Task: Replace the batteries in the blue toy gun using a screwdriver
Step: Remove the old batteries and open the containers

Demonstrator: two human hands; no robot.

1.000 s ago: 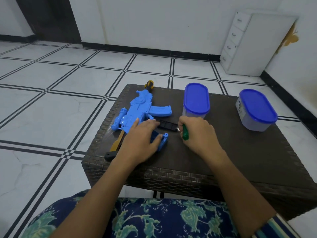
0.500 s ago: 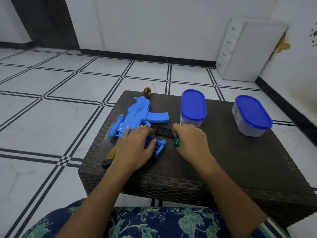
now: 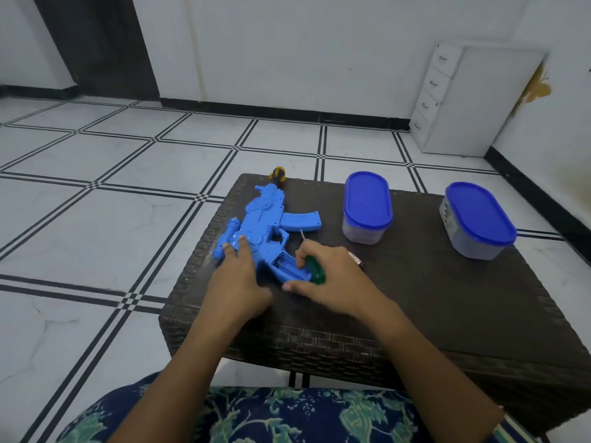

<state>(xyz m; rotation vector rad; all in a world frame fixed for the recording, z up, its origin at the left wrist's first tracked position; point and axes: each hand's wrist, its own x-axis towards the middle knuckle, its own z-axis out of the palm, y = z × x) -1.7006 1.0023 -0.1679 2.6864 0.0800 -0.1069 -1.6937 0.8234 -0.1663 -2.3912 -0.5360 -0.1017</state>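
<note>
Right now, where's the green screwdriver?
Head view, left half of the table: the green screwdriver is gripped in the right hand, handle beside the open grip of the blue toy gun, shaft pointing away from the person.

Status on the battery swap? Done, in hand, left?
Done: the battery compartment in the grip of the blue toy gun looks open, cover off. In hand: the left hand presses the gun down on the table; the right hand grips the green screwdriver beside the compartment. Left: swapping cells, refitting and screwing the cover; whether cells sit inside is unclear.
</note>
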